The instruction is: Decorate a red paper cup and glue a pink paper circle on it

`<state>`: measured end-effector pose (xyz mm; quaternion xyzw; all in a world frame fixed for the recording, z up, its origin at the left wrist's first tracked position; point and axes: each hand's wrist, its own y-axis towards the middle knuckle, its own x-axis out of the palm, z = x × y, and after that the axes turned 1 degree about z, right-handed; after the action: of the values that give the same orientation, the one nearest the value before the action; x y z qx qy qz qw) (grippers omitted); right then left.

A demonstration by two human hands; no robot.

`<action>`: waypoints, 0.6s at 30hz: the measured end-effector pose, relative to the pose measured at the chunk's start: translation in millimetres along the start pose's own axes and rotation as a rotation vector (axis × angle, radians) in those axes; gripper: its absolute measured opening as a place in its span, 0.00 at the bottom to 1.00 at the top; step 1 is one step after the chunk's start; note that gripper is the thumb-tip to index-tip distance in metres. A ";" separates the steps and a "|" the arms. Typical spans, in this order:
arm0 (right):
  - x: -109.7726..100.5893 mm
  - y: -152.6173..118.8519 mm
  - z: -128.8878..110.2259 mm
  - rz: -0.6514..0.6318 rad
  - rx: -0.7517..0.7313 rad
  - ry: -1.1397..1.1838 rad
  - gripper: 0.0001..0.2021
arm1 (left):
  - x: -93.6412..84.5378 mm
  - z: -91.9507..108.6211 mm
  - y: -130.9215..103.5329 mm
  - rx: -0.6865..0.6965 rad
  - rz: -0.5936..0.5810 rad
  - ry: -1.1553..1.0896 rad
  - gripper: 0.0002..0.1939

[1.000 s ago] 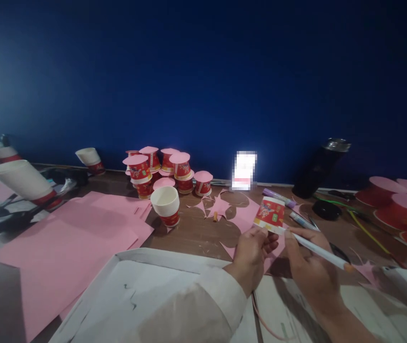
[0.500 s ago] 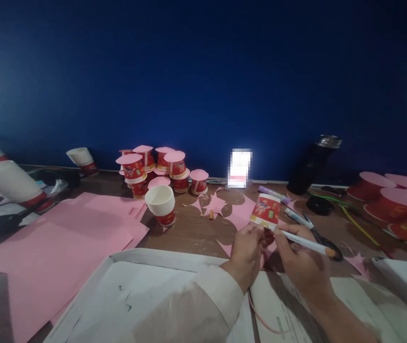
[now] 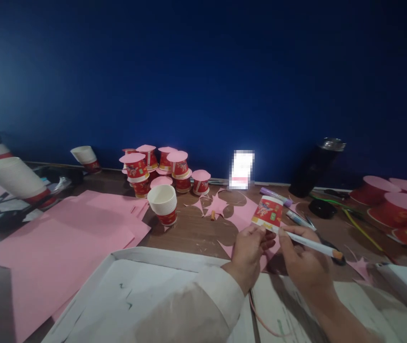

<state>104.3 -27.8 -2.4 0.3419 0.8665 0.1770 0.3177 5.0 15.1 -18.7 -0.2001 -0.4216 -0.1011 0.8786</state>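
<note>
My left hand (image 3: pixel 248 247) pinches the lower edge of a small red paper cup (image 3: pixel 268 212) with a printed figure on its side. Between the thumb and fingers of my right hand (image 3: pixel 305 259) is a slim white pen (image 3: pixel 314 243) with an orange end. Its other end reaches the cup's lower edge, where the fingers partly hide the contact. Pink paper with round cut-outs (image 3: pixel 242 216) lies beneath and behind the hands. A purple marker (image 3: pixel 275 196) and another pen (image 3: pixel 300 220) rest just beyond the cup.
Stacked white-and-red cups (image 3: pixel 163 202) stand left of my hands. Behind them are several red cups topped with pink paper discs (image 3: pixel 177 156). Pink sheets (image 3: pixel 71 238) cover the left side. A black bottle (image 3: pixel 314 166) and bigger pink-topped red cups (image 3: pixel 392 209) are at the right.
The view has shifted slightly, so most things sit a little to the right. My hands keep hold of the cup and pen; some left fingers look a little more extended.
</note>
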 end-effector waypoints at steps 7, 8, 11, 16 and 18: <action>-1.3 -0.1 -0.8 -0.016 -0.031 -0.011 0.13 | 3.2 5.3 -5.8 0.030 -0.006 -0.056 0.20; -1.0 0.0 0.1 -0.026 -0.028 -0.005 0.13 | 3.8 5.8 -6.2 0.026 -0.004 -0.064 0.20; -0.3 0.6 2.6 -0.016 -0.034 -0.012 0.13 | 4.3 6.2 -6.3 0.011 0.003 -0.069 0.19; -0.3 2.0 4.0 0.044 -0.047 -0.053 0.15 | 3.9 6.0 -6.0 0.008 -0.005 -0.060 0.19; -0.3 1.8 3.8 0.031 -0.021 -0.049 0.16 | 3.9 6.1 -5.9 0.016 -0.013 -0.067 0.20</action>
<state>107.9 -26.5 -4.1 0.3563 0.8511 0.1823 0.3397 1.2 12.4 -10.6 -0.1935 -0.4527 -0.0967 0.8650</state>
